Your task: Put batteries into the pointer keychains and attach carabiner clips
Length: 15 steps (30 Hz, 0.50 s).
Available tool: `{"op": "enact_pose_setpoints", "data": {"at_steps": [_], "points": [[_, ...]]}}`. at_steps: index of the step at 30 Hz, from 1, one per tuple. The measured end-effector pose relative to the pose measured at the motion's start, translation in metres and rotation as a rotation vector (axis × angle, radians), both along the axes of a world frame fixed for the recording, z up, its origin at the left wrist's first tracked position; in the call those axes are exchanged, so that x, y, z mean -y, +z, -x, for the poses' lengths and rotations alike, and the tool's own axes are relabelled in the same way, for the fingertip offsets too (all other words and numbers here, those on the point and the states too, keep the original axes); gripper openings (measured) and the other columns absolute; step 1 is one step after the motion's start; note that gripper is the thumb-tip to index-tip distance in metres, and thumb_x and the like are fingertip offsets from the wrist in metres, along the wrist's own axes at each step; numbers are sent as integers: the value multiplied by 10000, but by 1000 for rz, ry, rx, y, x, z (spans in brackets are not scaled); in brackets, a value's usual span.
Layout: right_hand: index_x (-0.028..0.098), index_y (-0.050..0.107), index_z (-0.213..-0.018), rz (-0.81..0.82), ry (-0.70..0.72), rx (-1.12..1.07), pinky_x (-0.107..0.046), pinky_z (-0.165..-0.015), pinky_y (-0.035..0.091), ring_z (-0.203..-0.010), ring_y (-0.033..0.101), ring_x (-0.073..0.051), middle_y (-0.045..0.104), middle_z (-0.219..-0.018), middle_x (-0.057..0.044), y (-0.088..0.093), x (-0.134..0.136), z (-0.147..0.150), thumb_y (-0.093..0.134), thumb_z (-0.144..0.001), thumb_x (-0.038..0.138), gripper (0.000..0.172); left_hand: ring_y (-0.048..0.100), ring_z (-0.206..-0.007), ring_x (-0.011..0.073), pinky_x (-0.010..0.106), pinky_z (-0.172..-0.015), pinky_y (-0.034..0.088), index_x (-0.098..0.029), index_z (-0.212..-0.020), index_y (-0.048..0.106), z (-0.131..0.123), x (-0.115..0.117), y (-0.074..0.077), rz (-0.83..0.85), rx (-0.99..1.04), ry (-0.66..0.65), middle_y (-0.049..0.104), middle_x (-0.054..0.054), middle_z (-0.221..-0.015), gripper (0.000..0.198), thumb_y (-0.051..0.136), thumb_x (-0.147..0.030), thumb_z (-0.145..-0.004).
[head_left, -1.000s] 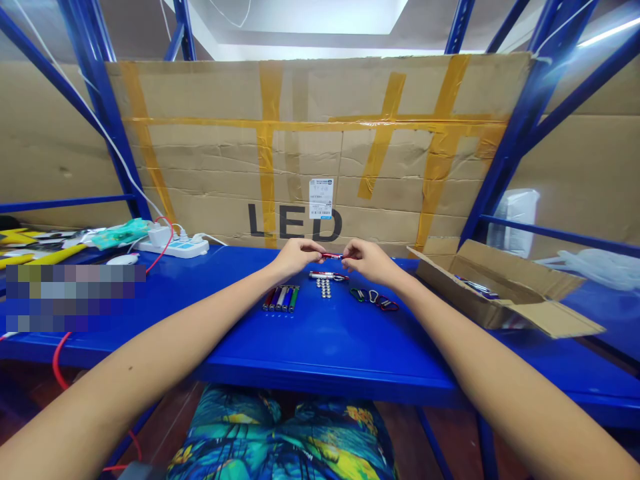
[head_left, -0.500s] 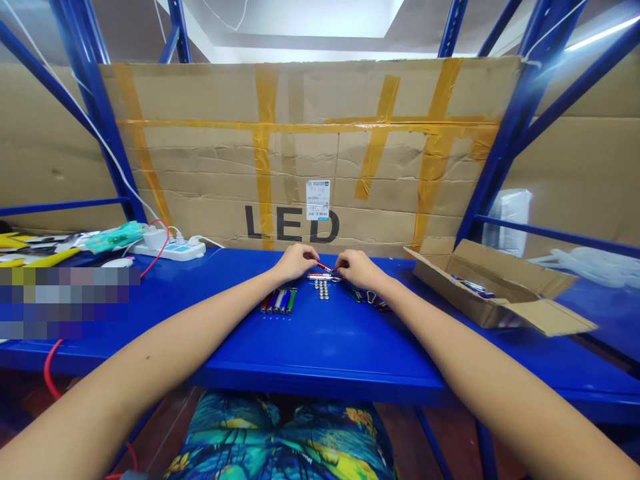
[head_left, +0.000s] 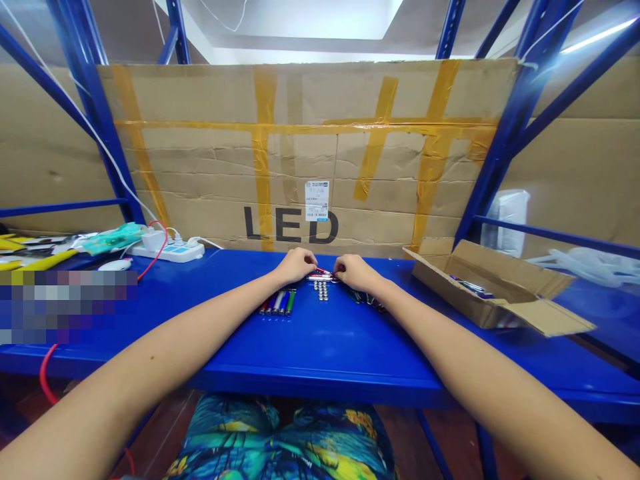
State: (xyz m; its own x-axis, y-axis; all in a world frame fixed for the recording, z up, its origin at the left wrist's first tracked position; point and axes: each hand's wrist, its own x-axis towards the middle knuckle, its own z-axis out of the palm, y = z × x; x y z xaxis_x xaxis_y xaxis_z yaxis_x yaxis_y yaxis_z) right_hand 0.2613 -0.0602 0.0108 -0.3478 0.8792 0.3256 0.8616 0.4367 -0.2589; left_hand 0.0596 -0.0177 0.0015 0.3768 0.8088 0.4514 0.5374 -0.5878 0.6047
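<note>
A small red metal tube (head_left: 323, 271) spans the gap between my hands, just above the tabletop. My left hand (head_left: 296, 266) pinches its left end; my right hand (head_left: 350, 272) closes its fingers at the right end, where details are too small to make out. Directly below lies a silver tube (head_left: 319, 277). Nearer to me, small round silver pieces like button cells (head_left: 323, 291) stand in two columns. Beside my left wrist, several coloured tubes (head_left: 278, 303) lie in a row. Carabiner clips (head_left: 357, 296) are partly hidden by my right wrist.
An open cardboard box (head_left: 450, 293) with small tubes inside stands on the blue table (head_left: 320, 347) at right. A white power strip (head_left: 170, 251) with cables sits at back left, near assorted packets. A large cardboard sheet (head_left: 210, 167) closes off the back.
The red tube has come down closer to the silver one, and my hands have lowered slightly with it. Both keep their pinch. The items on the table stay put.
</note>
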Motion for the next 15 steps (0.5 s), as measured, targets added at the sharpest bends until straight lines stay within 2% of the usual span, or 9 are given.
{"op": "enact_pose_setpoints", "data": {"at_steps": [7, 15], "points": [[148, 721, -805, 68, 24, -38, -248, -651, 410, -722, 624, -165, 731, -814, -74, 3, 3, -3, 584, -770, 110, 147, 657, -775, 225, 343, -737, 485, -195, -704, 721, 2, 6, 2, 85, -70, -19, 729, 54, -786, 66, 659, -175, -691], [145, 750, -802, 92, 43, -76, -250, -681, 425, -749, 639, -173, 747, -842, -77, 5, 4, -6, 551, -777, 92, 207, 667, -851, 223, 326, -798, 484, -189, -757, 751, 2, 7, 5, 118, -133, -60, 753, 55, -870, 141, 612, -187, -739]]}}
